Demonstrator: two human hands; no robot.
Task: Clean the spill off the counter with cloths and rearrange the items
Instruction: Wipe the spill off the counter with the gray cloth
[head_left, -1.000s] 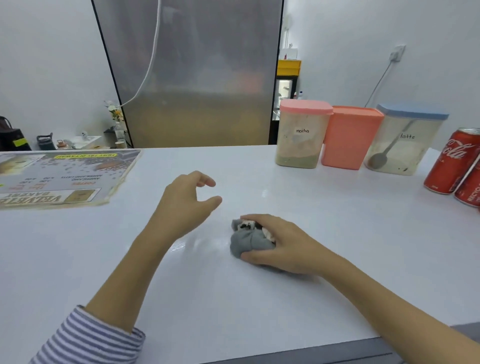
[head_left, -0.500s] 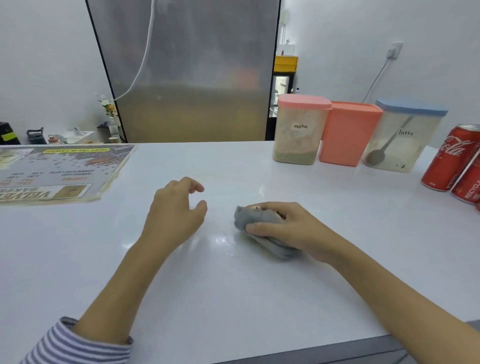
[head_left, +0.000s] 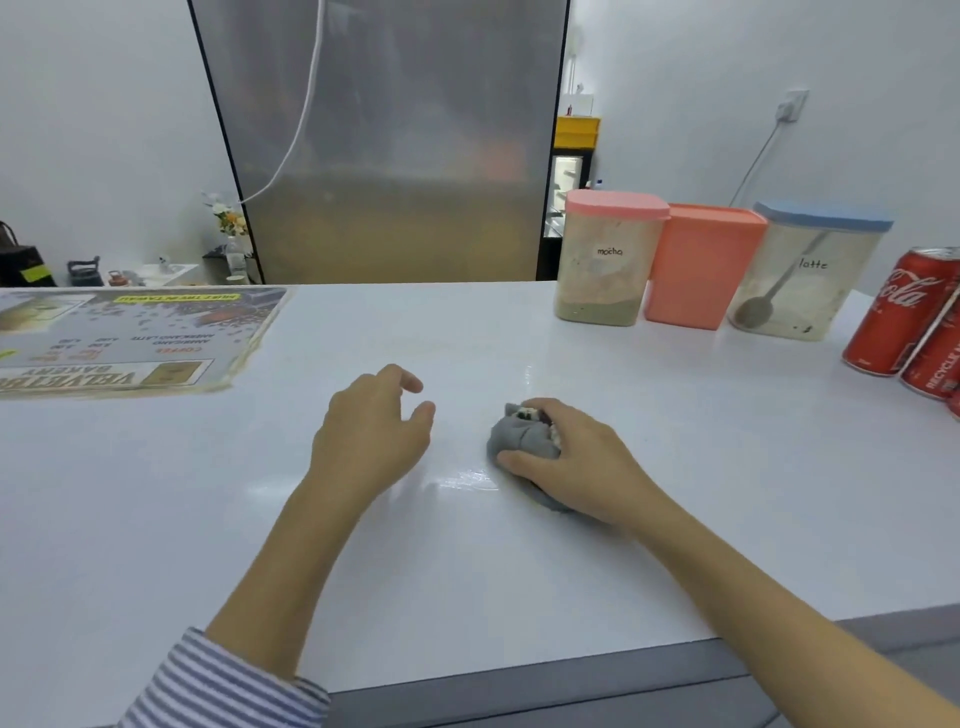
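Observation:
A bunched grey cloth lies on the white counter near its middle, and my right hand grips it with curled fingers, pressing it down. A wet sheen shows on the counter just left of the cloth. My left hand hovers to the left of the cloth with loosely curled fingers and holds nothing.
A menu sheet lies at the far left. At the back right stand a mocha container, a salmon container and a latte container with a spoon inside. Red cola cans stand at the right edge.
My right hand has rubbed the cloth slightly right and back to the left over the wet patch. My left hand stayed beside it, barely shifting.

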